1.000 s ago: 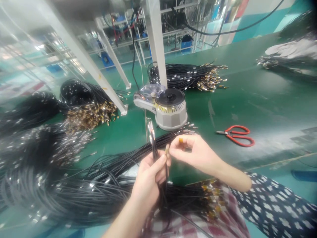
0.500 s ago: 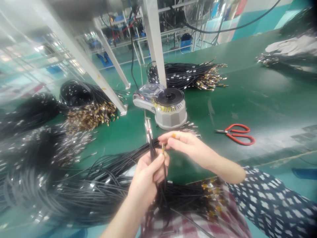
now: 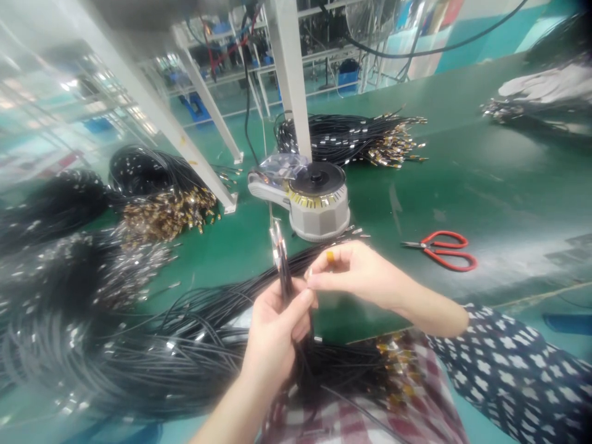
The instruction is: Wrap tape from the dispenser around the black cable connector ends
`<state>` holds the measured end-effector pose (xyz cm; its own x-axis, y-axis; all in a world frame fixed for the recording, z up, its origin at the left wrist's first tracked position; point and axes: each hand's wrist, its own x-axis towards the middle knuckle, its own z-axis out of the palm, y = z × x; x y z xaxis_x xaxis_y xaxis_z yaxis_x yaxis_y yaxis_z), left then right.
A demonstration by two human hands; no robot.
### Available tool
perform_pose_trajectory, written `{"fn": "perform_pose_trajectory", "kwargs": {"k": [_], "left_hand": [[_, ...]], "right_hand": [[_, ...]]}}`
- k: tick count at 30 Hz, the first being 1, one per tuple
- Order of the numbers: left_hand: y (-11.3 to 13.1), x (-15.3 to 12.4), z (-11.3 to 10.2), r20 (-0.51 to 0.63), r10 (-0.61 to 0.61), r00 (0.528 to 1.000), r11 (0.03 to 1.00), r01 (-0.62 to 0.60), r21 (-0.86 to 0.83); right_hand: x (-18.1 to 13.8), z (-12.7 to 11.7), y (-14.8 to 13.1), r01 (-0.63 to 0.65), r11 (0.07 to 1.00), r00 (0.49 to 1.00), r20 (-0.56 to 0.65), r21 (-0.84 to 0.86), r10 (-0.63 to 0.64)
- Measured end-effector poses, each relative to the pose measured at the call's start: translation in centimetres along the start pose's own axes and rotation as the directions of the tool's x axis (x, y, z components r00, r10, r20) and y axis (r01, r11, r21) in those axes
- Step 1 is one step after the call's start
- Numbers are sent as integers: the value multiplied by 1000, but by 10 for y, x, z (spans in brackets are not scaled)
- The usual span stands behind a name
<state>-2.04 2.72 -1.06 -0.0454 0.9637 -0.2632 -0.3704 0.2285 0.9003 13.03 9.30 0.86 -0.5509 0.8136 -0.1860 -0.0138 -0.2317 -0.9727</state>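
Note:
My left hand (image 3: 277,333) is closed round a small bunch of thin black cables (image 3: 283,271), whose metal-tipped ends stand up above the fist. My right hand (image 3: 358,274) pinches the tip of one of these cables just right of my left thumb. A small piece of amber tape (image 3: 330,256) sticks to a right fingertip. The cables run down to a large loose heap of black cables (image 3: 152,345) lying across my lap and the green table.
A grey round tape dispenser (image 3: 317,200) stands just beyond my hands. Red-handled scissors (image 3: 441,251) lie to the right. Bundles of black cables with gold connectors (image 3: 356,139) (image 3: 161,197) lie behind and to the left. White frame posts (image 3: 289,80) rise from the green table (image 3: 509,185).
My right hand has closed in on the cable tip beside my left thumb, and the gold end seen earlier is now hidden between the fingers. My left hand has barely moved.

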Motion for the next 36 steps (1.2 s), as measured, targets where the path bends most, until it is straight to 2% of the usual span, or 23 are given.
{"fn": "perform_pose_trajectory", "kwargs": {"k": [5,10,15,18,20,22,25,27,31,36], "left_hand": [[-5,-3,1,-98,104,990,986,-90,139],[-4,-5,6,-146,227,963,936,-175,305],[-3,-3,14,-165,357,920,842,-239,484],[-5,3,14,-145,414,899,789,-275,549],[-5,6,13,-135,354,925,832,-246,497],[-4,9,11,-117,223,968,917,-168,361],[2,10,9,-51,42,998,985,-33,168],[5,10,9,-4,-23,1000,994,23,104],[8,8,6,87,-100,991,993,94,68],[5,7,1,139,-142,980,990,139,31]], "right_hand": [[0,-3,-6,-51,999,999,2,6,51],[-1,-6,-6,-92,996,995,-32,-6,92],[1,-8,0,-111,994,991,-78,6,111],[-2,-10,-7,-126,990,988,-97,-57,120],[-7,-12,-15,-101,991,993,-70,-88,95],[-13,-15,-21,-32,997,999,-45,-71,29],[-14,-20,-18,72,997,990,-122,-18,-74],[-10,-20,-8,72,997,987,-146,18,-69],[0,-13,8,53,989,997,-62,136,-45],[1,-2,6,96,985,993,-79,146,-85]]}}
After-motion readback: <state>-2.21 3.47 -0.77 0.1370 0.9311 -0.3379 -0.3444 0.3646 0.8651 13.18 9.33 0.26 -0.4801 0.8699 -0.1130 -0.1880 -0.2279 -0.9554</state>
